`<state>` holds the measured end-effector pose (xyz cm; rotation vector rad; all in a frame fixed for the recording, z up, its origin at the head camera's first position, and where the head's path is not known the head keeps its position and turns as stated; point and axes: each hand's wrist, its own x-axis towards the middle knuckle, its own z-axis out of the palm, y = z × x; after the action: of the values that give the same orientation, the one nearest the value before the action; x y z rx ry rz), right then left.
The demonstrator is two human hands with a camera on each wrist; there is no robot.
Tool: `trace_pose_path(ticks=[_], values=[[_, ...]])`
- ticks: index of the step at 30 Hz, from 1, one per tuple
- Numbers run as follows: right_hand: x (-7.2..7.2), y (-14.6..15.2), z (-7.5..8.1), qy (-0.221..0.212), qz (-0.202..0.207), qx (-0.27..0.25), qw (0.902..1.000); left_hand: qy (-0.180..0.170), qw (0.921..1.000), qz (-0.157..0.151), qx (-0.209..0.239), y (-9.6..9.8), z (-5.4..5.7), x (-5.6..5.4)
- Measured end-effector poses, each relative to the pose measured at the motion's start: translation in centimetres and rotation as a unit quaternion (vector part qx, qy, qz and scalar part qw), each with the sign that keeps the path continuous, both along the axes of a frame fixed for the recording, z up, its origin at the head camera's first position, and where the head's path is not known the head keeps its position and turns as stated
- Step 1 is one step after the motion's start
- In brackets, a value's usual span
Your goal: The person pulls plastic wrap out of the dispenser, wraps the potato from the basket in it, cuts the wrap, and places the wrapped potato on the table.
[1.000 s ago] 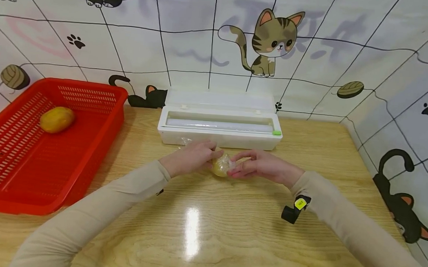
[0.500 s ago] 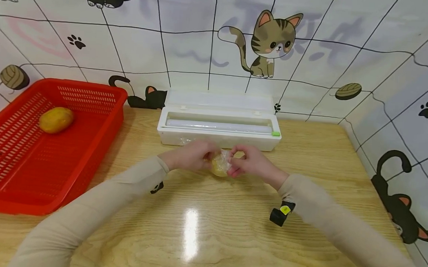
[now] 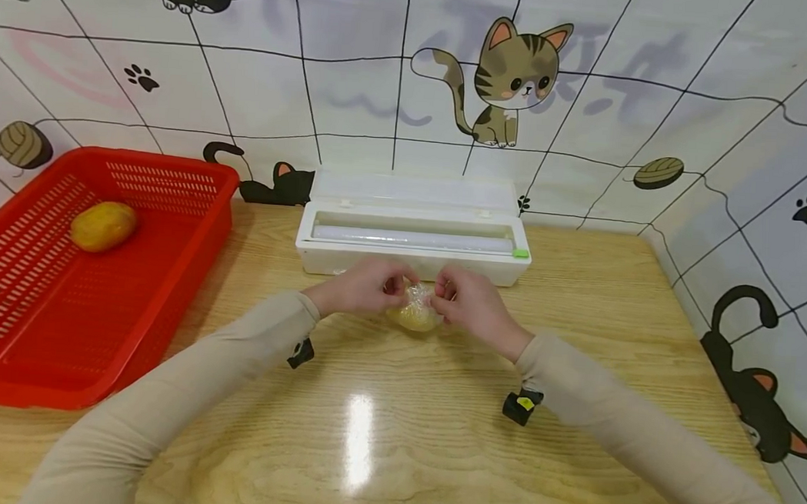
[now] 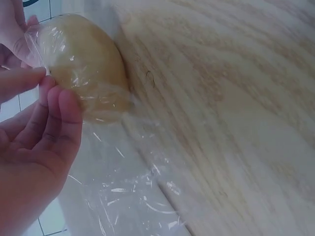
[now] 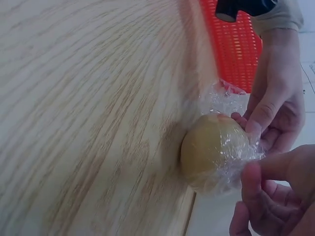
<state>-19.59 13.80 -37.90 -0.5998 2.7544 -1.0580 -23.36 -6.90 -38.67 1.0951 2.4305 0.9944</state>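
Observation:
A yellow mango (image 3: pixel 415 320) sits on the table in front of the white box, partly covered by clear cling film (image 4: pixel 125 191). My left hand (image 3: pixel 368 284) pinches the film between thumb and fingertips at the mango's left side. From the other side my right hand (image 3: pixel 473 304) pinches the film, its fingertips close to the left ones in the right wrist view. A loose stretch of film trails off the mango (image 4: pixel 88 64) in the left wrist view. Crinkled film also bunches beyond the mango (image 5: pixel 204 147) in the right wrist view.
The white cling film box (image 3: pixel 413 265) stands open at the back, with a film roll (image 3: pixel 411 238) inside and a green slider (image 3: pixel 520 253) at its right end. A red basket (image 3: pixel 201 270) on the left holds another mango (image 3: pixel 104 227). Cat-patterned sheeting covers the walls.
The right hand has gone from loosely spread fingers to pinching the film. Both hands have drawn together over the mango, leaving more of its front showing.

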Motion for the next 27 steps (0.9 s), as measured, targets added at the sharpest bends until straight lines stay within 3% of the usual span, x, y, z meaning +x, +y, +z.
trace_pose_path(ticks=[5, 8, 12, 18, 24, 27], values=[[0.3, -0.8, -0.3, 0.084, 0.016, 0.068, 0.9940, -0.042, 0.9990, 0.005, 0.015, -0.1, 0.1, 0.3], [0.5, -1.2, -0.7, 0.147, 0.036, 0.111, 0.9823, -0.058, 0.9981, 0.008, 0.021, -0.1, 0.2, 0.4], [0.9, -1.3, -1.4, 0.224, 0.063, 0.129, 0.9640, -0.052, 0.9983, 0.010, 0.026, -0.2, 0.0, 0.6], [1.7, -1.1, -1.9, 0.254, 0.089, 0.156, 0.9503, -0.039, 0.9987, 0.000, 0.033, 0.0, -0.1, 0.6], [2.2, -1.2, -2.1, 0.290, 0.132, 0.257, 0.9123, -0.048, 0.9982, -0.013, 0.033, -0.1, 0.4, 1.6], [2.2, -1.2, -2.3, 0.299, 0.138, 0.274, 0.9036, -0.032, 0.9993, -0.005, 0.019, -0.5, 0.7, 2.3]])
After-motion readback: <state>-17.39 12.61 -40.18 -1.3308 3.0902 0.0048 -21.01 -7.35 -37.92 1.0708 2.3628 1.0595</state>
